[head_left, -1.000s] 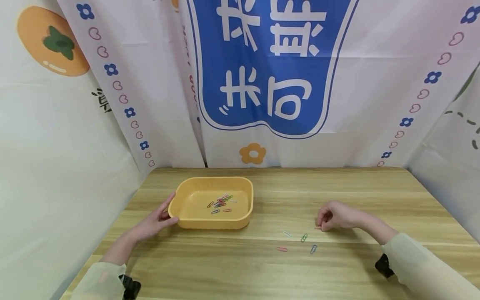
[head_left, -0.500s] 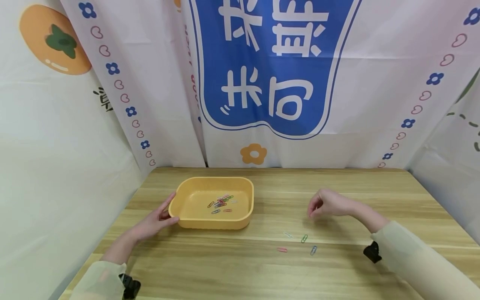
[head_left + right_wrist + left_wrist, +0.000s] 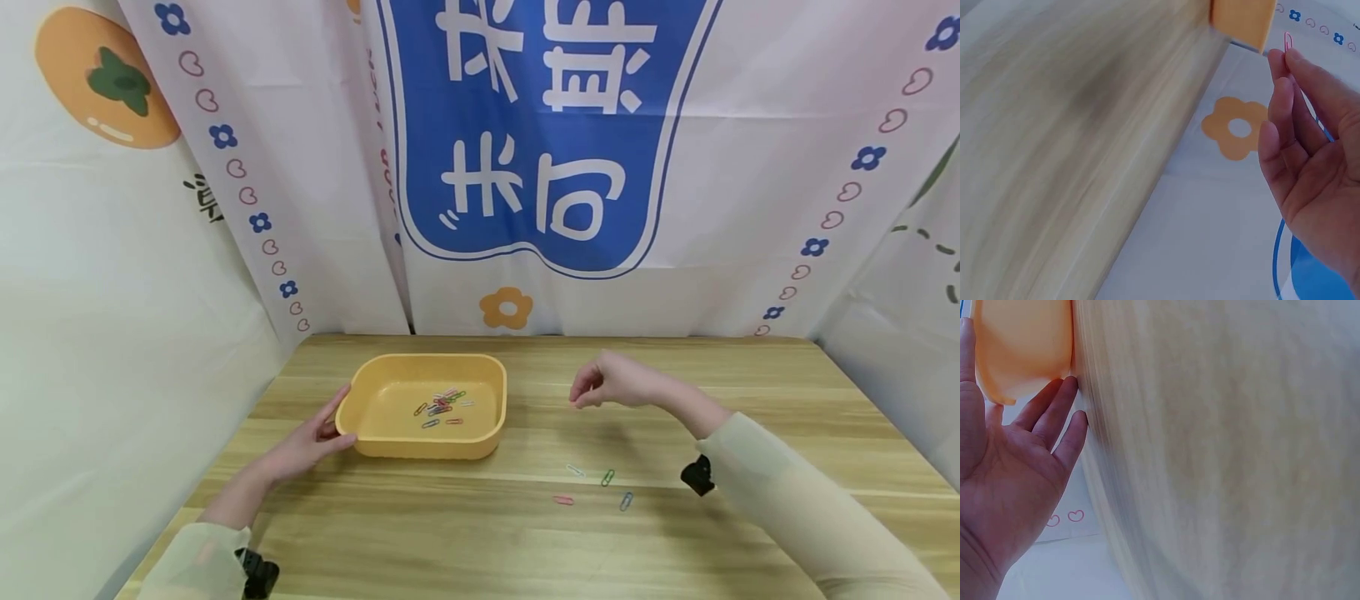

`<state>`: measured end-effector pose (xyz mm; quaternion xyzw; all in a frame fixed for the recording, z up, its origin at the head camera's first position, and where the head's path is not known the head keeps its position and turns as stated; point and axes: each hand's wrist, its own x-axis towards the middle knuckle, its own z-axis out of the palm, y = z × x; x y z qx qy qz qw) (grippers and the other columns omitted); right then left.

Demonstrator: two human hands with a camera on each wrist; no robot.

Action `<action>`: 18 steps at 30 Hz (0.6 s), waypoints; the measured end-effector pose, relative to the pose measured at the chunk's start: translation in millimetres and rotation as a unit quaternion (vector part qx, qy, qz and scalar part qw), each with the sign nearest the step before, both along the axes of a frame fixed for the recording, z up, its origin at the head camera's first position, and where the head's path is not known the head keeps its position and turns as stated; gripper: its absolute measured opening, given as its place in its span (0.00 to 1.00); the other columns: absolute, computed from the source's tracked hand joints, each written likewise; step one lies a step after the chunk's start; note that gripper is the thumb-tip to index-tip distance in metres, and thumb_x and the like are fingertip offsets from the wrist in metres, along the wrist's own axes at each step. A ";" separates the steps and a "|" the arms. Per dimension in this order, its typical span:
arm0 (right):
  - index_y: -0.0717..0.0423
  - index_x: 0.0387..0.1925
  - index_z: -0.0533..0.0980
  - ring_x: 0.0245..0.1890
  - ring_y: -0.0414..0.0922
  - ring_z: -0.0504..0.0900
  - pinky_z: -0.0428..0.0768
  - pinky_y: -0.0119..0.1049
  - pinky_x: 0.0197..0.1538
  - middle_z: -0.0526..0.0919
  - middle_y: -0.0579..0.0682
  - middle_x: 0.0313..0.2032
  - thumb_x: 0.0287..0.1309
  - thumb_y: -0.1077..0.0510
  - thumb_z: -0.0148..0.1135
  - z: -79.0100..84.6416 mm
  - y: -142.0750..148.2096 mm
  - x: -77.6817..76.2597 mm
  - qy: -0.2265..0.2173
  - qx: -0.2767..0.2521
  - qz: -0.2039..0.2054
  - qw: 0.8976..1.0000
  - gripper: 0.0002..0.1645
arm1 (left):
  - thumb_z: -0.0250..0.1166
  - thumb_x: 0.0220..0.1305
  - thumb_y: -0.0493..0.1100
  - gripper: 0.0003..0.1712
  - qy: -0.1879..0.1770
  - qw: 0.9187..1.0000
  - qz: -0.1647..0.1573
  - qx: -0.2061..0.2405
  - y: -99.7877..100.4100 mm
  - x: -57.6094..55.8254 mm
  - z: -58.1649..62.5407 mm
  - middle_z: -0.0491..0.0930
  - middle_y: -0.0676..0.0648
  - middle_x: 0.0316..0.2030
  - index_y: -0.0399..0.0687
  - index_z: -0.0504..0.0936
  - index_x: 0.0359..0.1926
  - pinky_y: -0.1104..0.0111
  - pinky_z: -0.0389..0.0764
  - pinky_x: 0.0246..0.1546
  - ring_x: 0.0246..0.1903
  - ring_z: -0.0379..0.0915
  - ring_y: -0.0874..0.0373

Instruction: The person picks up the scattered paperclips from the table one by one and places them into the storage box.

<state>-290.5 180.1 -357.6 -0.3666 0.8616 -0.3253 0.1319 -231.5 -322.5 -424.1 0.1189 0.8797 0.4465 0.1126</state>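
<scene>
A pink paper clip (image 3: 1288,42) is pinched between the thumb and index fingertips of my right hand (image 3: 618,381), raised over the table to the right of the yellow plastic tray (image 3: 427,448). My left hand (image 3: 300,452) rests against the tray's left end, its thumb at the front corner and the other fingers fairly straight along the side. Several coloured paper clips (image 3: 442,403) lie in a loose pile inside the tray. On the tabletop in front of my right hand lie a white clip (image 3: 575,470), a green clip (image 3: 608,477), a pink clip (image 3: 563,501) and a blue clip (image 3: 626,502).
The wooden table (image 3: 450,542) runs back to a hanging white cloth (image 3: 720,292) with a blue printed panel. White cloth also closes off the left and right sides. A black wrist camera (image 3: 698,475) sits under the right sleeve.
My right hand has lifted off the table with the pink paper clip and moved left and back, closer to the tray. The left hand and the tray have stayed in place.
</scene>
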 end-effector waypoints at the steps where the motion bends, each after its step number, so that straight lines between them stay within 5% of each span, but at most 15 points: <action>1: 0.54 0.31 0.85 0.25 0.39 0.78 0.78 0.32 0.29 0.84 0.45 0.26 0.58 0.61 0.68 1.0 -3.4 -1.5 0.001 -0.002 0.001 1.000 0.02 | 0.61 0.69 0.48 0.50 -0.001 1.000 0.001 0.000 -0.1 0.2 0.1 0.50 0.25 0.70 0.55 0.35 0.78 0.44 0.64 0.60 0.64 0.60 0.33; 18: 0.60 0.34 0.86 0.28 0.38 0.80 0.80 0.32 0.33 0.86 0.47 0.29 0.57 0.63 0.69 17.3 -72.6 -26.7 0.032 -0.033 0.016 0.999 0.04 | 0.61 0.69 0.49 0.51 0.000 1.000 -0.002 0.003 0.7 1.2 2.1 0.47 0.25 0.70 0.55 0.35 0.78 0.44 0.64 0.60 0.64 0.59 0.33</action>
